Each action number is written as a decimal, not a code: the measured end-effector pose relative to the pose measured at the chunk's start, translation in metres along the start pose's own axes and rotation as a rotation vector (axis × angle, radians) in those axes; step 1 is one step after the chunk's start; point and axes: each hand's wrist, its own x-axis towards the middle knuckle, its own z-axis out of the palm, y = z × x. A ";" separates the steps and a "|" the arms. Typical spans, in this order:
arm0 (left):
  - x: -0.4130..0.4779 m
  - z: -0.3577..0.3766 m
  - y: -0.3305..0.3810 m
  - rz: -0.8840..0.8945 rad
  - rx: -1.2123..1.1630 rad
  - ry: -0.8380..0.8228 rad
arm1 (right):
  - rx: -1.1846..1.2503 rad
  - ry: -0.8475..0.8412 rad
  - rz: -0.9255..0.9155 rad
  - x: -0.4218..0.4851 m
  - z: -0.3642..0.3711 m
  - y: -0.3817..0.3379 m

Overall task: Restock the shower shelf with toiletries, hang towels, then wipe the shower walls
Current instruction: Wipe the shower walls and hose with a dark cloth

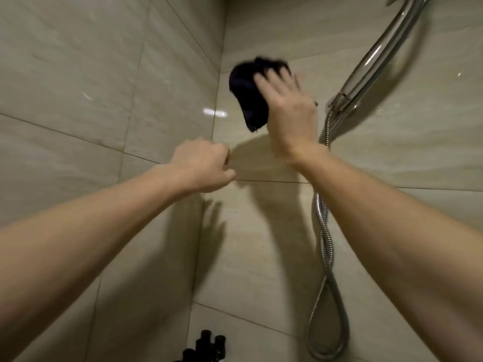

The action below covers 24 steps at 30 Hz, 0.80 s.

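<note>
Dark cloth: black, bunched soft cloth [248, 95], motion-blurred; pinned to the glossy beige tiled back wall [261, 244] under the right hand [290, 111], its loose end hanging out past the thumb side of that hand
Right hand: raised, palm to the wall, fingers [271, 77] spread and fairly straight, laid flat over the cloth rather than wrapped round it; judged to be held so in order to spread pressure across the tile while wiping
Left hand: [201, 165] lower than the right hand and apart from it, fingers curled into a loose fist, thumb tip showing; nothing seen in it; close to the corner seam, contact with the tile not certain; judged idle or bracing
Cloth relative to hands: touching the right fingers, above and to the right of the left hand, well clear of it
Side wall: beige tiled side wall [78, 100] beyond the left hand, meeting the back wall at the corner just beside the cloth
Fittings: ribbed chrome shower hose [322, 231] hanging just right of the right wrist and looping below the forearm; curved chrome shower bar [371, 61] above and right of the right hand
Toiletries: small dark capped bottles [206, 343] far below both hands, at the frame's lower edge
Stage: wall wiping, judged under way near the corner
</note>
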 end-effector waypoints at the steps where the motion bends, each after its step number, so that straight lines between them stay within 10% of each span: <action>1: 0.001 -0.001 -0.009 0.054 0.173 0.004 | -0.037 -0.127 -0.019 -0.002 0.019 0.002; 7: 0.005 0.000 -0.042 0.190 0.582 -0.020 | -0.131 -0.394 -0.084 -0.045 0.081 -0.004; 24: 0.000 0.051 -0.029 0.325 0.793 -0.158 | 0.300 -1.011 -1.023 -0.228 0.064 -0.086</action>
